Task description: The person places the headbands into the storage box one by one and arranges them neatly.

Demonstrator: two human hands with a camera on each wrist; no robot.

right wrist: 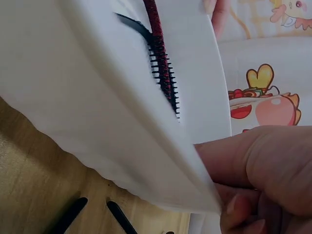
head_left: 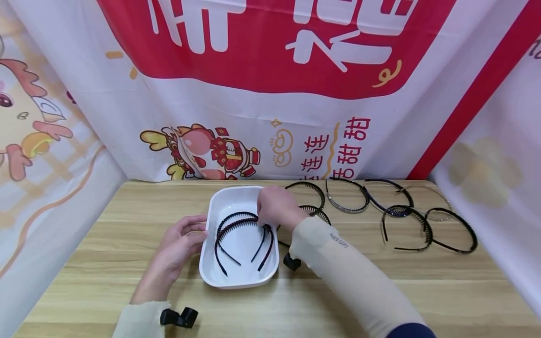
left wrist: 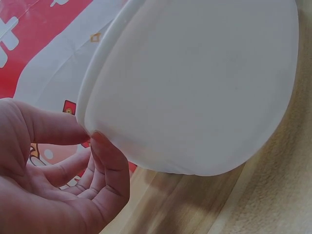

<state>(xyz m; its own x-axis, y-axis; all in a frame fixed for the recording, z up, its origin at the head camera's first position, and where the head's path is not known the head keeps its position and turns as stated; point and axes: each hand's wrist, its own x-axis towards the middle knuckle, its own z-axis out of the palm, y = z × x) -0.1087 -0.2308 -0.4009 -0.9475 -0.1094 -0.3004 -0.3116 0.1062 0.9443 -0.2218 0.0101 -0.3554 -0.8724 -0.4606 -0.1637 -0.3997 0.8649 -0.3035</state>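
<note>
A white plastic tray (head_left: 236,278) stands at the middle of the table, with two toothed headbands inside it. One is a black headband (head_left: 219,228); overlapping it lies a dark red and black headband (head_left: 268,253), whose red glittery band shows in the right wrist view. My left hand (head_left: 179,246) pinches the tray's left rim between thumb and fingers, seen closely in the left wrist view. Across the far right part of the tray, my right hand (head_left: 276,205) grips the rim, thumb inside and fingers outside in the right wrist view. It hides that stretch of rim and some of the headbands.
Several more headbands lie right of the tray, among them a silvery one (head_left: 348,210), a toothed black one (head_left: 428,230) and a plain black one (head_left: 473,234). Printed cloth (head_left: 270,112) hangs behind the wooden table (head_left: 105,263) and along both sides.
</note>
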